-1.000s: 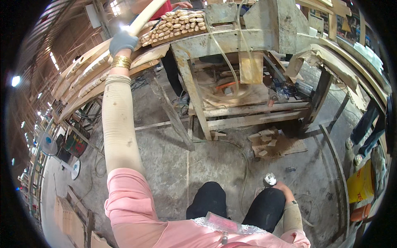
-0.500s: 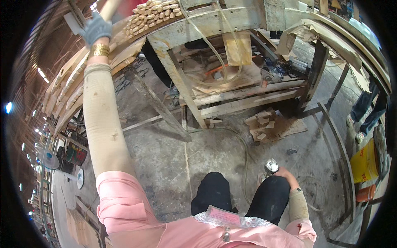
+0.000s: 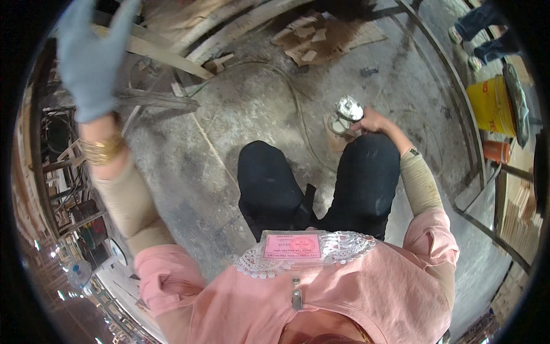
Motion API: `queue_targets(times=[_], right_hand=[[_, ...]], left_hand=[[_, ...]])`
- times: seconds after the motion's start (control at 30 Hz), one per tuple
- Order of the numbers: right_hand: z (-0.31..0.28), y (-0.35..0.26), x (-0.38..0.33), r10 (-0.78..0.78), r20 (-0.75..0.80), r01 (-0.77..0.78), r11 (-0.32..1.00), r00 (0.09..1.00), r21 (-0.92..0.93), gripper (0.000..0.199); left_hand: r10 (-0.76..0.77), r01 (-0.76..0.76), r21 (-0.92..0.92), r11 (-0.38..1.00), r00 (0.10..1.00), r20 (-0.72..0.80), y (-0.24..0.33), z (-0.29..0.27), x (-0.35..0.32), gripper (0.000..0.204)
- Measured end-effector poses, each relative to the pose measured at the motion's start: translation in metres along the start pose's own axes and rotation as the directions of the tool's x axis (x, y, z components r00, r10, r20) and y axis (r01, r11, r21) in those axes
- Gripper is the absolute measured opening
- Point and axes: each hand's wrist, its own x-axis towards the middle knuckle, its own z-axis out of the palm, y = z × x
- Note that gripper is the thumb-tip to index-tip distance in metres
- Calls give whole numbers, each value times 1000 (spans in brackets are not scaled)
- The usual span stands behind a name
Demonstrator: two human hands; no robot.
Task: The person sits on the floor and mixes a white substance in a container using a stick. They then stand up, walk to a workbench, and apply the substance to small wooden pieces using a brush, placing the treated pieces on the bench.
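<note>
– Concrete floor [image 3: 209, 198] spreads around our black-trousered knees [image 3: 366, 178]. How do our hands stand?

– Just past the right knee, our right hand [image 3: 375, 121] grips a silver-topped tool [image 3: 349, 108] above the floor. Our left hand [image 3: 90, 63], gloved and blurred, is raised at upper left, fingers spread.

– What edges bound us?

– Ahead, concrete crossed by a hose [image 3: 299, 114] gives us moving room up to the cardboard scraps [image 3: 312, 35]. Rightward, a dark bar [image 3: 458, 86] curves along the floor; beyond it we see a yellow bucket [image 3: 490, 106] and, farther, another person's legs [image 3: 484, 28].

– And what differs?

– Half a second ago our left hand was at a pale wooden piece by the stacked sticks; now we see it away from them, and our view has tipped downward.
</note>
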Motion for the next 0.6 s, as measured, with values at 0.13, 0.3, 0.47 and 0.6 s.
queue_targets(times=[0.13,0.3,0.47,0.6], right_hand=[[-4,1,-5,127,14,-126,990,992,-60,23],[0,-6,-12,131,5,-131,990,991,-51,24],[0,-6,-11,160,40,-162,986,986,39,26],[-3,0,-7,142,121,-160,974,982,162,26]], left_hand=[[-366,407,-335,850,913,181,89,86,-95,43],[-476,725,-356,589,668,572,187,146,-193,38],[-399,856,-296,424,470,787,240,174,-240,39],[-337,891,-285,353,405,850,255,189,-258,39]])
